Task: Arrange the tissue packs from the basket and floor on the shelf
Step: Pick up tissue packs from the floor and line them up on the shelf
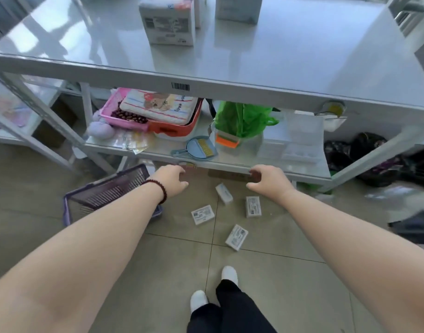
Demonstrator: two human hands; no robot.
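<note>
Big grey shelf point(230, 68) up top, purple basket point(105, 191) lower left, four tissue packs point(202, 214) strewn on the floor between and below both hands. Left hand point(171, 180) and right hand point(269, 180) hover, loosely curled, holding nothing (right looks nearer the upright-lying pack point(253, 206)).

Four tissue packs point(202, 214) lie scattered on the floor point(278, 272) in front of the shelf point(206, 80), well apart from one another. The basket point(105, 191) sits on the floor to their left, close against the shelf's lower tier. Above the packs hang the left hand point(171, 180) and the right hand point(268, 180), both empty. Two more packs point(168, 21) stand upright at the back of the shelf's top board. On the lower tier a dustpan point(196, 149) lies near the front edge.
</note>
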